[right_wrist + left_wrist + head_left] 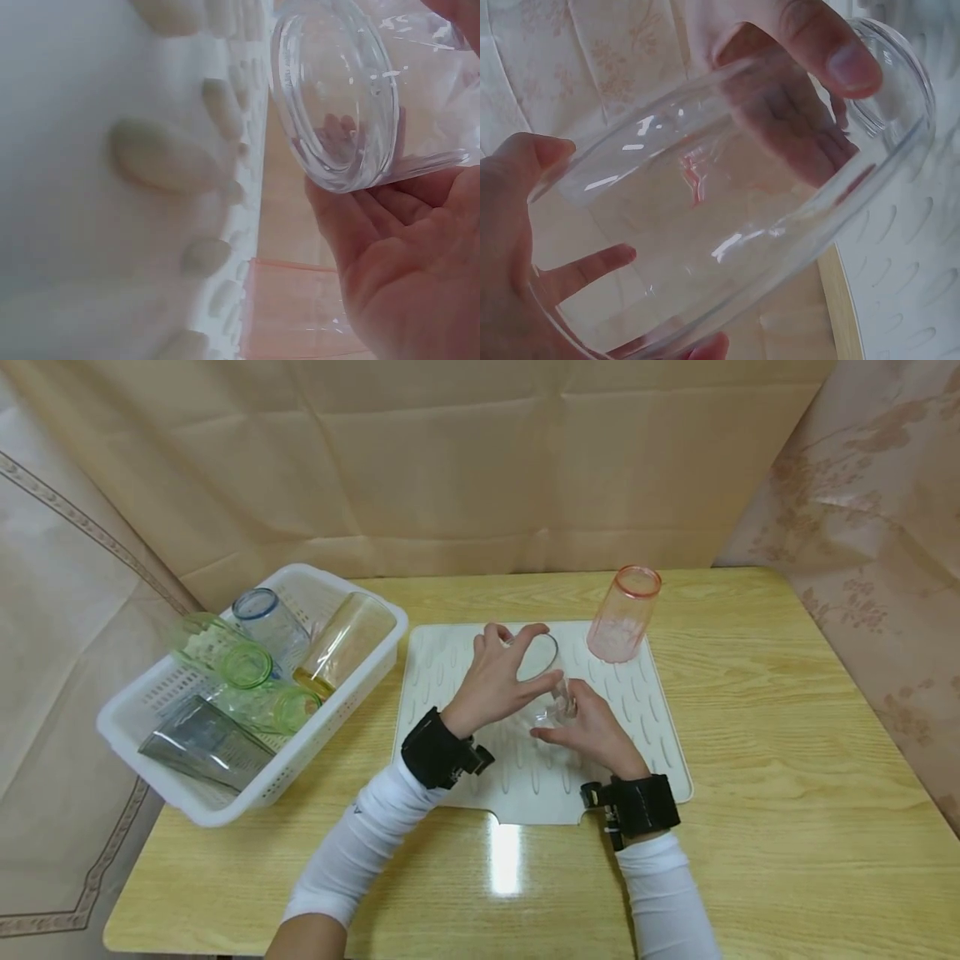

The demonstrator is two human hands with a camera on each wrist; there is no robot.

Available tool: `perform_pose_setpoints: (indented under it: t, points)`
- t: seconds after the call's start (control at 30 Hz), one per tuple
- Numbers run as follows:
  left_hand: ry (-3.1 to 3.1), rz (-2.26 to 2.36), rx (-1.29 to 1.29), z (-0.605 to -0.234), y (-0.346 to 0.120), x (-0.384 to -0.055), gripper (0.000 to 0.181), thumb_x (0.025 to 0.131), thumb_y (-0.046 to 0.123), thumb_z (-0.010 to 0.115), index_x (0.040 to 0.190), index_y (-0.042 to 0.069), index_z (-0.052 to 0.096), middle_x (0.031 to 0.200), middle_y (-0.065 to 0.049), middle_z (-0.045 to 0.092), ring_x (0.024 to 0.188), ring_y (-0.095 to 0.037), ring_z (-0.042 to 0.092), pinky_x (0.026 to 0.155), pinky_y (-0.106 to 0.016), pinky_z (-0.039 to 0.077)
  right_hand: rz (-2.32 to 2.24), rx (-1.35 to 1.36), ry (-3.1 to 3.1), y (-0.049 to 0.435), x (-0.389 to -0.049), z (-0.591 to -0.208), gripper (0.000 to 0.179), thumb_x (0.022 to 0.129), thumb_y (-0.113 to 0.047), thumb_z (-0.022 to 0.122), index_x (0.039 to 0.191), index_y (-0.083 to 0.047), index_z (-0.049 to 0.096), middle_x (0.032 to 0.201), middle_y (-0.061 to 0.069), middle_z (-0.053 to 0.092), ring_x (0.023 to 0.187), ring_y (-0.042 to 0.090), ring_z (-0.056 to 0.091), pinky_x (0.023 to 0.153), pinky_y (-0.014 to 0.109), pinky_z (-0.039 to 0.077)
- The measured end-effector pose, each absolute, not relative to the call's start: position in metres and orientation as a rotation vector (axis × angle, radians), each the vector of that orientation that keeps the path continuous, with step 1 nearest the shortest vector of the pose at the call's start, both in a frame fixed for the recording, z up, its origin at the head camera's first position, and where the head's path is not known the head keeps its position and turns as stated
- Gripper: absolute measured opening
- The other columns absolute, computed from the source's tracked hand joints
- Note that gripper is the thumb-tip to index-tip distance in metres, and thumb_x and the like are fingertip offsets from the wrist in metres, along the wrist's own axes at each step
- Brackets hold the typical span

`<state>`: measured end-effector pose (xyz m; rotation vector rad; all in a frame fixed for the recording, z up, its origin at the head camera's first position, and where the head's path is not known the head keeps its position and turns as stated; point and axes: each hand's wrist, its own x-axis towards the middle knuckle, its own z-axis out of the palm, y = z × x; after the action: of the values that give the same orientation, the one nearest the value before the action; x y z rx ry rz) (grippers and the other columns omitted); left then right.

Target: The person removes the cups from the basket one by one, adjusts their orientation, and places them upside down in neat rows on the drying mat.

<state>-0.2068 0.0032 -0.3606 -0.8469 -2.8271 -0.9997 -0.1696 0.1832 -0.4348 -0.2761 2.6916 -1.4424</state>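
Both hands hold a clear drinking glass close over a white ridged mat. My left hand grips its rim end, thumb and fingers spread round the opening, one finger reaching along the glass in the left wrist view. At the lower end my right hand holds the side, its thumb lying near the base. The thick round base faces the mat in the right wrist view, with the right fingers along the glass wall. Inside, the glass looks empty.
A pink glass stands on the mat's far right corner, narrower end up. To the left, a white plastic basket holds several glasses, among them a blue one, an amber one and a grey one. Beige cloth hangs behind the wooden table.
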Motion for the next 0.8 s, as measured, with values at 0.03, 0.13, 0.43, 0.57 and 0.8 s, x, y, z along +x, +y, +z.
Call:
perform_pose_setpoints:
  t: [0.03, 0.13, 0.43, 0.57, 0.8]
  points:
    - [-2.831, -1.012, -0.849, -0.360, 0.002, -0.207, 0.056, 0.092, 0.041, 0.064, 0.139, 0.016, 0.047, 0.115, -0.018, 0.039, 0.102, -0.029, 0.034, 0.073, -0.035, 0.034, -1.442, -0.281, 2.696, 0.184, -0.170, -0.434, 0.069, 0.073, -0.022, 0.086, 0.126, 0.001, 0.048, 0.116, 0.017, 0.055, 0.099, 0.029, 0.052, 0.082, 0.044, 0.042]
    - [-2.870, -1.031, -0.856, -0.360, -0.002, -0.206, 0.061, 0.091, 0.042, 0.065, 0.142, 0.017, 0.044, 0.119, -0.019, 0.039, 0.102, -0.030, 0.037, 0.074, -0.036, 0.036, -1.406, -0.307, 2.733, 0.186, -0.169, -0.433, 0.071, 0.072, -0.020, 0.086, 0.127, 0.005, 0.048, 0.119, 0.021, 0.054, 0.101, 0.032, 0.052, 0.084, 0.046, 0.043]
    - [-3.006, -1.106, -0.920, -0.353, -0.020, -0.208, 0.086, 0.081, 0.047, 0.075, 0.152, 0.027, 0.029, 0.148, -0.024, 0.023, 0.126, -0.041, 0.039, 0.093, -0.052, 0.042, -1.254, -0.374, 2.836, 0.193, -0.168, -0.425, 0.075, 0.068, -0.017, 0.087, 0.128, 0.008, 0.049, 0.121, 0.024, 0.054, 0.104, 0.035, 0.054, 0.088, 0.050, 0.044]
    - [-3.021, -1.139, -0.966, -0.351, -0.023, -0.209, 0.089, 0.078, 0.046, 0.078, 0.151, 0.028, 0.030, 0.150, -0.023, 0.021, 0.126, -0.040, 0.042, 0.093, -0.054, 0.042, -1.271, -0.396, 2.805, 0.193, -0.167, -0.423, 0.073, 0.068, -0.013, 0.086, 0.128, 0.007, 0.050, 0.121, 0.023, 0.055, 0.102, 0.034, 0.054, 0.085, 0.049, 0.045]
    - [-2.971, -1.244, -1.042, -0.357, -0.024, -0.210, 0.079, 0.081, 0.041, 0.077, 0.147, 0.020, 0.040, 0.138, -0.012, 0.041, 0.123, -0.024, 0.042, 0.096, -0.043, 0.040, -1.241, -0.396, 2.799, 0.189, -0.165, -0.419, 0.073, 0.068, -0.013, 0.087, 0.128, 0.005, 0.050, 0.121, 0.020, 0.054, 0.100, 0.032, 0.054, 0.083, 0.048, 0.046]
